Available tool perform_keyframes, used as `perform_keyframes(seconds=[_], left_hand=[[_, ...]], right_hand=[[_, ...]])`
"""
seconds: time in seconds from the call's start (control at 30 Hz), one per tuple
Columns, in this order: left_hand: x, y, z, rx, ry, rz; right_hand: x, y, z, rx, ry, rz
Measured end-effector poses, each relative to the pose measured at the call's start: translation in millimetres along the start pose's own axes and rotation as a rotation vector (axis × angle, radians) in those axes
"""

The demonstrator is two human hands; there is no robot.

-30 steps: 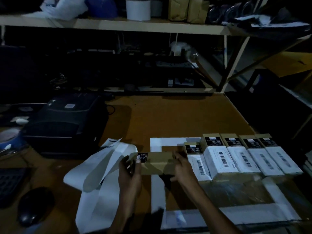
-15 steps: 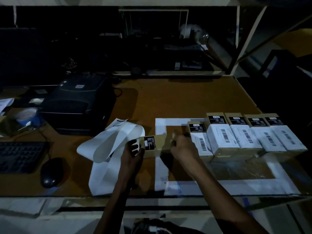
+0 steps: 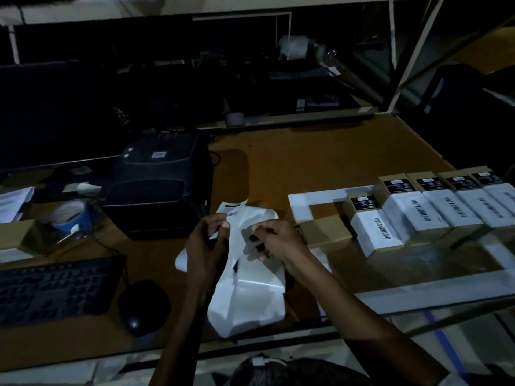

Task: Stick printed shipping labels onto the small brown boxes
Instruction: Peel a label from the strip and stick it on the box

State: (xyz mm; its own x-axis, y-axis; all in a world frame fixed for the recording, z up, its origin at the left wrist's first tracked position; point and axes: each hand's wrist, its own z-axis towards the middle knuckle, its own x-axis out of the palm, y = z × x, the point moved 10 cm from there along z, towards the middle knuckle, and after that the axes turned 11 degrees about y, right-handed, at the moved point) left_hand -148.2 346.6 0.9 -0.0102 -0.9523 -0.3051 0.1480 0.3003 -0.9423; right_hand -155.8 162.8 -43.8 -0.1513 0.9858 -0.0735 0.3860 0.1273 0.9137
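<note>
Both hands, left hand (image 3: 207,240) and right hand (image 3: 274,240), pinch label strip (image 3: 248,288) edges.

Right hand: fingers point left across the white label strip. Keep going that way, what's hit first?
Likely the left hand, which pinches the same white paper label strip right beside the right hand; depth unclear.

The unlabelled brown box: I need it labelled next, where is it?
Head view: the unlabelled brown box lies on the table, just right of the right hand, left of the labelled boxes.

Label strip (image 3: 248,285) lies between keyboard (image 3: 55,288) at left and box row (image 3: 434,207) at right, printer (image 3: 161,185) behind.
</note>
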Motion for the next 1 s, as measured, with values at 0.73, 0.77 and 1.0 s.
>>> perform_keyframes(seconds=[0.73, 0.77, 1.0], left_hand=[[-25.4, -4.7, 29.7, 0.211, 0.203, 0.153], [-23.7, -12.2, 28.2, 0.254, 0.191, 0.182], [-17.3, -47.2, 25.1, 0.455, 0.056, 0.396]], right_hand=[[54.0, 16.9, 7.6, -0.306, -0.203, 0.18], [51.8, 19.7, 6.4, -0.319, -0.208, 0.18], [41.1, 45.1, -5.3, -0.478, -0.172, 0.127]])
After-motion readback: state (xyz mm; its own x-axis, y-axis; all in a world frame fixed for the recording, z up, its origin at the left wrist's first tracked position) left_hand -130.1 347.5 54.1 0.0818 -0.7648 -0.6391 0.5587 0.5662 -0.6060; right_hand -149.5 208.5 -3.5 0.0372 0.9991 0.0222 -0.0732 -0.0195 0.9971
